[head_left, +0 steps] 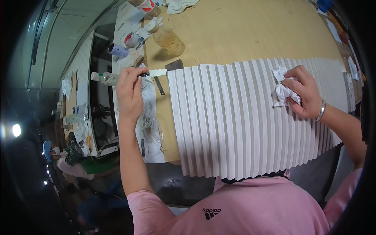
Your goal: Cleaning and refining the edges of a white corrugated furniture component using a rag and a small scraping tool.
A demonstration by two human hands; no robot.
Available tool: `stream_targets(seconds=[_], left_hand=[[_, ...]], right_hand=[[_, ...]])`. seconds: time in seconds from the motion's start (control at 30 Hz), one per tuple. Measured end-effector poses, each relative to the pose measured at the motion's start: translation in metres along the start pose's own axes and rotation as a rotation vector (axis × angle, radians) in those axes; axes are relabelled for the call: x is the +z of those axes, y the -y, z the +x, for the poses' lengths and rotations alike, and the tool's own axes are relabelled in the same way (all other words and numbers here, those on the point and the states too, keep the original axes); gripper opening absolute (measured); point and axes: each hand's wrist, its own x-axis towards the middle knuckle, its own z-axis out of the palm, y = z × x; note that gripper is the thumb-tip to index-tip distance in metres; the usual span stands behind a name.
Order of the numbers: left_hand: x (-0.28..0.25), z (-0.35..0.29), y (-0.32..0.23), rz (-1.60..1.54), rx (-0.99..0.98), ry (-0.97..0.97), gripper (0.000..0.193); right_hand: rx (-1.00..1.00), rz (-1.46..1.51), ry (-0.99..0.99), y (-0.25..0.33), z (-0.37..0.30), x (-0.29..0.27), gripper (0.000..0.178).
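Note:
A white pleated sheet (pixel 235 121), its folds running lengthwise away from me, lies across the table in front of my body. My right hand (pixel 303 92) is closed around a crumpled white cloth (pixel 287 94) and rests it on the pleats at the right. At the sheet's far left corner, my left hand (pixel 131 88) pinches a small tool with a dark handle and a flat pale end (pixel 158 72). That pale end reaches toward the sheet's edge; whether they touch I cannot tell. A dark block (pixel 174 65) sits beside that corner.
The tan table (pixel 235 31) extends beyond the sheet. Bottles stand far left, one with yellowish liquid (pixel 168 41). A purple roll (pixel 118 50), a clear bottle (pixel 105 78), a thin black strip (pixel 159 85) and plastic wrap (pixel 150 125) lie along the left edge. Another person (pixel 74 160) is farther left.

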Motion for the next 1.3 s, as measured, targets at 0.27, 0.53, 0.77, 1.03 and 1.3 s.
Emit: stream_targets(seconds=[0.27, 0.53, 0.77, 1.03, 1.3], left_hand=[[0.003, 0.011, -0.002, 0.008, 0.048, 0.076, 0.024], [0.001, 0.009, -0.004, 0.042, 0.020, 0.071, 0.023], [0.009, -0.005, 0.008, -0.174, -0.253, -0.064, 0.015], [0.012, -0.014, 0.013, -0.239, -0.338, -0.090, 0.017], [0.017, -0.015, 0.016, -0.257, -0.351, -0.109, 0.017]], right_hand=[[0.011, -0.001, 0.005, -0.001, -0.002, -0.001, 0.041], [0.015, 0.008, 0.012, -0.001, -0.002, -0.001, 0.041], [0.016, -0.005, 0.008, -0.002, -0.003, 0.001, 0.041], [0.016, -0.012, 0.003, -0.002, -0.003, 0.001, 0.042], [0.028, -0.002, 0.002, -0.001, -0.003, 0.001, 0.042]])
